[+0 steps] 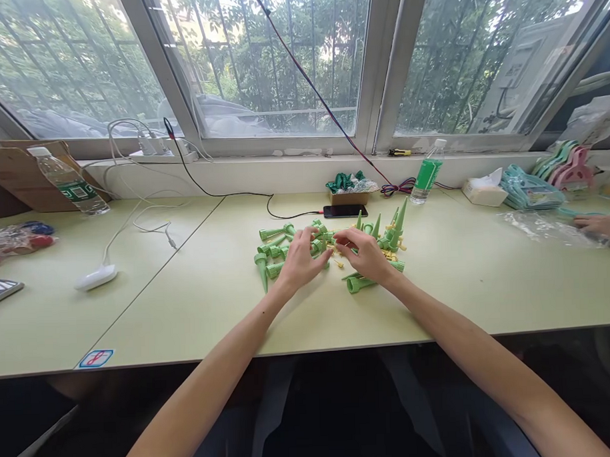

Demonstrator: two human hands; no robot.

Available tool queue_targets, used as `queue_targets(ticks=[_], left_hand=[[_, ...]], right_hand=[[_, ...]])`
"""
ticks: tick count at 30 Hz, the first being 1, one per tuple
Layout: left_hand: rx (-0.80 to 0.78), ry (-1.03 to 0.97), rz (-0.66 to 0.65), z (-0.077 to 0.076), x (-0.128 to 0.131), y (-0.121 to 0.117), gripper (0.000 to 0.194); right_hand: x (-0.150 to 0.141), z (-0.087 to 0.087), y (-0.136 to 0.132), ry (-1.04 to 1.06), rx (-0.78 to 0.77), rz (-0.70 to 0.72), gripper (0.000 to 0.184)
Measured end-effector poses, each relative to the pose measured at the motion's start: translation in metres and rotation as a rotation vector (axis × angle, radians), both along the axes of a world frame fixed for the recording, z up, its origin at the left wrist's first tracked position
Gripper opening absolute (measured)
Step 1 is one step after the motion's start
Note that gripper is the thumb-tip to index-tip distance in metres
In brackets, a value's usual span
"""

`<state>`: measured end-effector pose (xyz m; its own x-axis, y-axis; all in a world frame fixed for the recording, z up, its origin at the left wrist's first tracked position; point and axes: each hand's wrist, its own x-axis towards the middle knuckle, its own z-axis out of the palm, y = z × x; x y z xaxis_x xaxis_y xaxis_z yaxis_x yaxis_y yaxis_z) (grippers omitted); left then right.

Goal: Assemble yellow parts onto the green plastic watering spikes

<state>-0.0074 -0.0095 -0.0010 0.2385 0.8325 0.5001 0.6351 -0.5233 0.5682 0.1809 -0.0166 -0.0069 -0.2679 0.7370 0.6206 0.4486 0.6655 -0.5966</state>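
Several green plastic cone-shaped spikes (263, 270) with ribbed collars lie in a loose heap on the pale table. My left hand (301, 258) is over the heap's middle, thumb and fingers apart, with green pieces just behind them. Close by on the right, my right hand (363, 253) has thumb and fingertips drawn together; whatever is between them is too small to make out. Small yellow plastic parts (339, 264) are scattered between and beyond my hands. More spikes stand point-up (399, 225) to the right of my right hand, and one lies on its side (361, 282) below it.
Behind the heap are a black phone (345, 211) on a cable and a small cardboard box (348, 197) of green wrappers. A water bottle (427, 173) stands behind right. At far right, another person's hand (600, 225) is beside plastic film (550, 228). A white mouse-shaped device (96, 278) lies left.
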Motion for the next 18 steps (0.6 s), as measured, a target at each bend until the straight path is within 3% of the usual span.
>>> queue_targets(ticks=[3,7,9,14,18], left_hand=[[0.108,-0.103,0.052,0.006,0.002,-0.003,0.044],[0.235,-0.25,0.073,0.013,0.001,-0.007,0.027],[0.24,-0.224,0.021,0.013,0.001,-0.009,0.017],[0.209,-0.032,-0.145,0.006,0.003,-0.008,0.019],[0.179,-0.022,-0.173,0.001,0.004,-0.006,0.018]], right_hand=[[-0.001,0.001,-0.001,0.026,0.01,0.006,0.014],[-0.001,0.002,-0.003,0.048,0.01,0.001,0.013],[-0.001,0.002,-0.003,0.046,0.013,-0.007,0.014],[0.0,0.0,-0.002,0.08,0.033,-0.014,0.016],[0.0,0.0,-0.002,0.09,0.048,-0.025,0.016]])
